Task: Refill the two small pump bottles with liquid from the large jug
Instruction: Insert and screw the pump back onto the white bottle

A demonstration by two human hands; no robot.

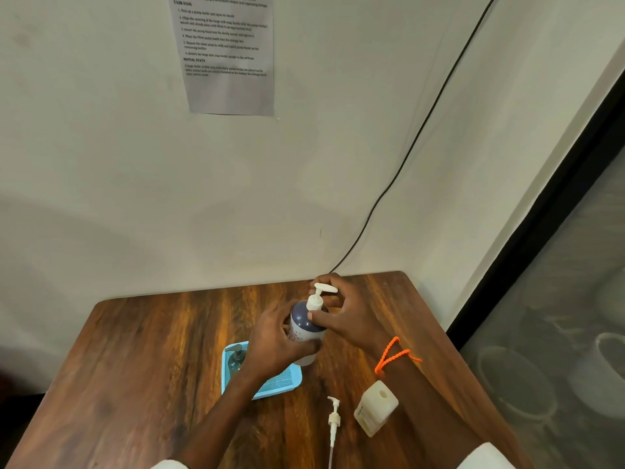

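A round pump bottle (306, 328) with a dark blue top and pale lower body stands upright near the middle of the wooden table (142, 360). My left hand (275, 346) wraps its body from the left. My right hand (341, 311) pinches the collar of its white pump head (319, 296) from the right. A second, dark pump bottle (235, 362) lies in a blue tray (282, 380). A loose white pump head (334, 419) with its long tube lies on the table near me. A pale squarish jug (376, 407) with an open mouth stands beside it on the right.
The table sits in a corner against a white wall. A printed sheet (226, 52) hangs on the wall and a black cable (406, 154) runs down behind the table. A dark-framed glass panel (558, 316) borders the right side.
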